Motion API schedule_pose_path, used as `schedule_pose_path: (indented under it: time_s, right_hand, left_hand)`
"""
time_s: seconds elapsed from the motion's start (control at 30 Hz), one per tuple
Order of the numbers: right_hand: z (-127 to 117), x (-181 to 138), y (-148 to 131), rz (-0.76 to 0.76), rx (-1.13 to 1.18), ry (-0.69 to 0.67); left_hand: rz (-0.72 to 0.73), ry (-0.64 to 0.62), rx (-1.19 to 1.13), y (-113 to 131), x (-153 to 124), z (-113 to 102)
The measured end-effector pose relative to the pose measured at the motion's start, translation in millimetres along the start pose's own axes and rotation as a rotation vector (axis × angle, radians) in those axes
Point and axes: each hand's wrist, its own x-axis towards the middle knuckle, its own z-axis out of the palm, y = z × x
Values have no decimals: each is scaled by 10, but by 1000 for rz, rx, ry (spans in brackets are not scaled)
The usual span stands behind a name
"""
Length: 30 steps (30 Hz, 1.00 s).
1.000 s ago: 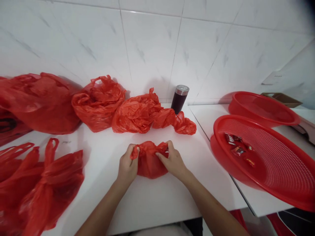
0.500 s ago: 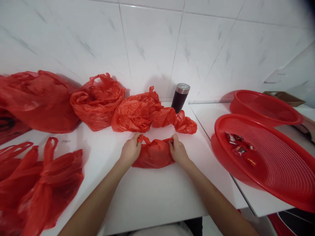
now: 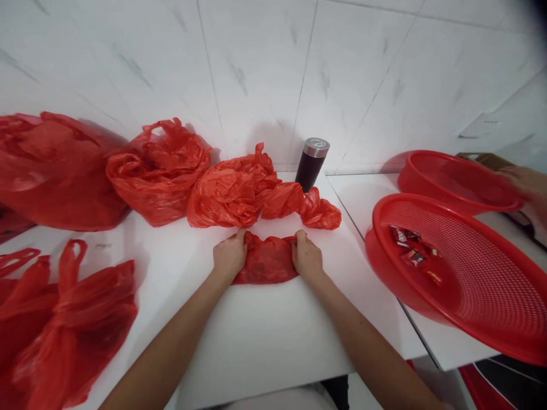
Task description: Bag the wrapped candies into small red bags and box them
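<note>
A small red plastic bag [image 3: 269, 262] rests on the white table in front of me, stretched sideways between my hands. My left hand [image 3: 229, 253] is closed on its upper left corner. On the upper right corner, my right hand [image 3: 306, 255] is closed in the same way. Dark shapes show faintly through the thin plastic, but I cannot make out what they are. Just behind my hands lie crumpled red plastic bags [image 3: 233, 193], the smallest twisted bunch [image 3: 320, 209] at their right end.
A dark tumbler [image 3: 311, 165] stands near the tiled wall. At right, a red perforated basket [image 3: 504, 279] holds several small wrapped packets [image 3: 413, 257]; another red basket [image 3: 410, 176] sits behind it, with another person's hand [image 3: 527, 185] there. Filled red bags [image 3: 94, 307] line the left.
The bag between my hands is pulled flatter, its top edge straighter, and the left handle loop no longer stands up. Another person's hand has come in at the far right basket.
</note>
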Motion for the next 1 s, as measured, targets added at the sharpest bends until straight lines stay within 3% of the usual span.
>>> schedule_pose_path:
  time_s: [0.17,0.3,0.57,0.7,0.87,1.0]
  right_hand:
    - [5,4,65,38,16,46]
    - [-16,5,127,57,54,91]
    - [-37,18,154,62,116,110]
    - [-47,25,112,79,167,100]
    - [-79,59,145,103,328,85]
    - [-137,84,242,100,538,46]
  left_hand:
    - [-65,25,-172,-82,21,-5]
    - [-75,6,-474,-250,-4,-119]
    - [-152,-175,-1057,-474,-462,-522]
    - [-221,-245,-1211,-514,-614,-622]
    - [-333,-364,-1281,-537,-587,-583]
    - [-350,-261,-1223,-513,-534,-581]
